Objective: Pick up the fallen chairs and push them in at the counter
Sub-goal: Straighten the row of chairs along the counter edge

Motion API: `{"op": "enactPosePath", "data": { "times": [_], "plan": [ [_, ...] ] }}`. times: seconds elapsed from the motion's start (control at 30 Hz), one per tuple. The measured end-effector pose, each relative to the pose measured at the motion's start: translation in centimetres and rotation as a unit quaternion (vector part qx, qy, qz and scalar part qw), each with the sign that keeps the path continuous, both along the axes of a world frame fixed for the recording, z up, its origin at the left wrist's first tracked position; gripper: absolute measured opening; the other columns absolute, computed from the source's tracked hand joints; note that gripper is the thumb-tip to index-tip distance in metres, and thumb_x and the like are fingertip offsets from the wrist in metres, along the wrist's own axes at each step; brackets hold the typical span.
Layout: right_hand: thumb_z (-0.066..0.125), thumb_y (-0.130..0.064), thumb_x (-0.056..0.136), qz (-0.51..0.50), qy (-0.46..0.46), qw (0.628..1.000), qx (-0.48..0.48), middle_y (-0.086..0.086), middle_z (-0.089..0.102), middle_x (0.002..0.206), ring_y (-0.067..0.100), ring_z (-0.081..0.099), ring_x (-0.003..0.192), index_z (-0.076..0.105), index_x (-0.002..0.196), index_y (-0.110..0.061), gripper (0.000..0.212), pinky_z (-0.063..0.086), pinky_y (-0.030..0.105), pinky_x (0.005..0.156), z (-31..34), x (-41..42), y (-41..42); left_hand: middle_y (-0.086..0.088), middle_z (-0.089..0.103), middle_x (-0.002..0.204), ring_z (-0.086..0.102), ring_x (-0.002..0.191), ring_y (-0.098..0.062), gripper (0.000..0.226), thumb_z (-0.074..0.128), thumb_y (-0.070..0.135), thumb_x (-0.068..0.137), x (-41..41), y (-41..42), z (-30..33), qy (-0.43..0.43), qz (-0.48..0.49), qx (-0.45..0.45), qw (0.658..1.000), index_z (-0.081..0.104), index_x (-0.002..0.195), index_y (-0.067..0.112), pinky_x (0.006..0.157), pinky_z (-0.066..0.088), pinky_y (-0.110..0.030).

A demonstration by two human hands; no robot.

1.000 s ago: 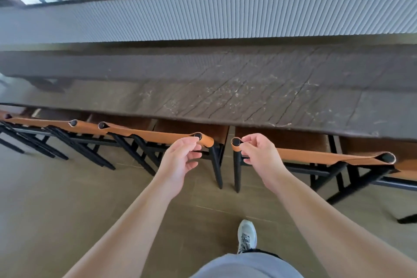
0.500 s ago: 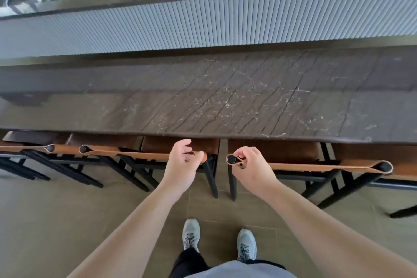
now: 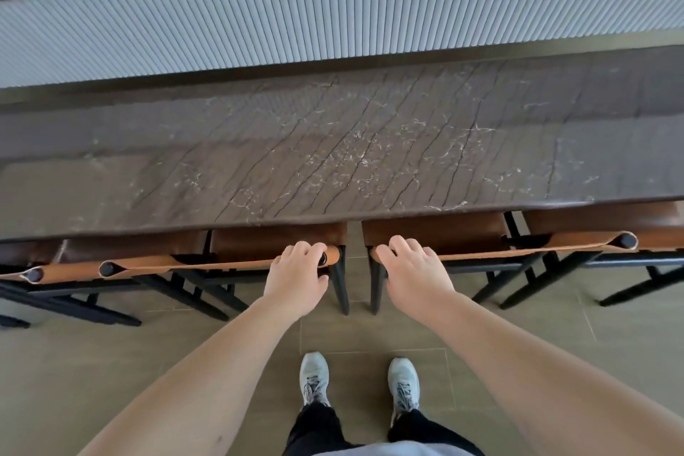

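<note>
Under counter, upright tan-backed chairs

Two chairs stand upright side by side, seats tucked under the dark stone counter. The left chair and right chair have tan leather backs and black frames.

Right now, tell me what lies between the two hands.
In the head view, between the left hand and right hand is only a narrow gap, flanked by two black chair legs, with floor showing through.
</note>
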State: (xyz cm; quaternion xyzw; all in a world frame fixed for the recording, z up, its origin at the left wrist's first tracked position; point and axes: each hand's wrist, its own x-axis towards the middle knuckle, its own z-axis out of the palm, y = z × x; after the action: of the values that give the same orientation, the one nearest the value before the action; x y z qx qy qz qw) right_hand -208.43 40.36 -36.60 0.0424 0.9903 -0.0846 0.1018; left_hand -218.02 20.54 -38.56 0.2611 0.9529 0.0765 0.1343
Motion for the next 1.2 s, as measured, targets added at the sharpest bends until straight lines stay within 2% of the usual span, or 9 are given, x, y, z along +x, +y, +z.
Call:
{"op": "enactPosePath", "data": {
  "times": [0.17, 0.27, 0.4, 0.5, 0.63, 0.77, 0.93, 1.07, 1.2],
  "plan": [
    [0.060, -0.006, 0.081, 0.022, -0.017, 0.999, 0.037, 0.004, 0.042, 0.116, 0.025, 0.046, 0.100, 0.047, 0.122, -0.018, 0.045, 0.040, 0.035, 0.079, -0.5, -1.0, -0.3, -0.003, 0.050, 0.113, 0.048, 0.100, -0.024, 0.043, 0.062, 0.029, 0.090, -1.8, 0.0, -0.9, 0.047, -0.083, -0.046, 0.994, 0.047, 0.129, 0.024, 0.077, 0.044, -0.035],
    [0.058, -0.004, 0.080, 0.029, -0.027, 0.998, 0.053, 0.006, 0.040, 0.115, 0.026, 0.044, 0.099, 0.047, 0.120, -0.016, 0.044, 0.039, 0.034, 0.076, -0.8, -1.8, 0.2, -0.004, 0.047, 0.104, 0.047, 0.089, -0.024, 0.036, 0.061, 0.024, 0.091, -2.6, 0.3, -1.3, 0.070, -0.118, -0.068, 0.988, 0.046, 0.123, 0.022, 0.064, 0.035, -0.034],
    [0.055, 0.003, 0.078, 0.033, -0.050, 0.997, 0.046, 0.008, 0.039, 0.115, 0.027, 0.044, 0.096, 0.044, 0.118, -0.014, 0.045, 0.038, 0.034, 0.070, -1.4, -2.4, 0.6, -0.008, 0.051, 0.090, 0.050, 0.074, -0.028, 0.037, 0.075, 0.023, 0.081, -3.0, -0.1, -1.7, 0.087, -0.155, -0.060, 0.982, 0.056, 0.113, 0.017, 0.056, 0.035, -0.033],
    [0.057, 0.003, 0.077, 0.042, -0.052, 0.997, 0.043, 0.009, 0.039, 0.114, 0.028, 0.044, 0.094, 0.043, 0.116, -0.014, 0.044, 0.036, 0.035, 0.067, -1.7, -2.8, 0.8, -0.008, 0.053, 0.081, 0.051, 0.066, -0.028, 0.040, 0.082, 0.031, 0.076, -3.2, -0.9, -2.2, 0.113, -0.166, -0.056, 0.978, 0.062, 0.108, 0.016, 0.051, 0.039, -0.033],
    [0.061, 0.002, 0.075, 0.068, -0.050, 0.995, 0.047, 0.008, 0.041, 0.112, 0.028, 0.044, 0.090, 0.043, 0.118, -0.014, 0.050, 0.035, 0.035, 0.063, -2.2, -2.8, 1.3, -0.007, 0.053, 0.078, 0.052, 0.065, -0.029, 0.041, 0.083, 0.034, 0.075, -3.4, -1.3, -2.6, 0.121, -0.168, -0.039, 0.978, 0.064, 0.106, 0.015, 0.049, 0.043, -0.035],
    [0.063, -0.003, 0.073, 0.068, -0.047, 0.996, 0.039, 0.006, 0.043, 0.109, 0.026, 0.044, 0.089, 0.047, 0.117, -0.015, 0.048, 0.036, 0.035, 0.063, -2.6, -2.6, 1.5, -0.005, 0.049, 0.071, 0.051, 0.059, -0.025, 0.039, 0.087, 0.032, 0.070, -3.2, -0.8, -2.3, 0.122, -0.172, -0.047, 0.976, 0.065, 0.096, 0.013, 0.042, 0.032, -0.029],
    [0.063, -0.005, 0.072, 0.066, -0.038, 0.997, 0.024, 0.005, 0.046, 0.107, 0.025, 0.045, 0.090, 0.052, 0.109, -0.013, 0.039, 0.037, 0.034, 0.061, -2.6, -2.7, 1.6, -0.003, 0.050, 0.070, 0.051, 0.058, -0.022, 0.035, 0.086, 0.032, 0.071, -2.9, -0.6, -2.1, 0.117, -0.160, -0.063, 0.978, 0.064, 0.091, 0.014, 0.043, 0.023, -0.027],
    [0.064, -0.007, 0.073, 0.068, -0.038, 0.997, 0.018, 0.003, 0.045, 0.106, 0.023, 0.044, 0.091, 0.052, 0.109, -0.014, 0.039, 0.035, 0.032, 0.061, -2.5, -2.9, 1.6, -0.003, 0.051, 0.073, 0.053, 0.062, -0.024, 0.030, 0.082, 0.032, 0.076, -2.8, -0.5, -1.8, 0.099, -0.142, -0.070, 0.982, 0.064, 0.092, 0.015, 0.040, 0.030, -0.027],
    [0.063, -0.010, 0.075, 0.069, -0.046, 0.996, 0.020, 0.002, 0.043, 0.109, 0.022, 0.043, 0.094, 0.050, 0.111, -0.014, 0.039, 0.035, 0.032, 0.060, -2.4, -2.9, 1.7, -0.002, 0.053, 0.082, 0.054, 0.073, -0.024, 0.027, 0.072, 0.036, 0.085, -2.1, 0.4, -1.9, 0.079, -0.115, -0.055, 0.989, 0.062, 0.102, 0.017, 0.045, 0.033, -0.030]
  ]
}}
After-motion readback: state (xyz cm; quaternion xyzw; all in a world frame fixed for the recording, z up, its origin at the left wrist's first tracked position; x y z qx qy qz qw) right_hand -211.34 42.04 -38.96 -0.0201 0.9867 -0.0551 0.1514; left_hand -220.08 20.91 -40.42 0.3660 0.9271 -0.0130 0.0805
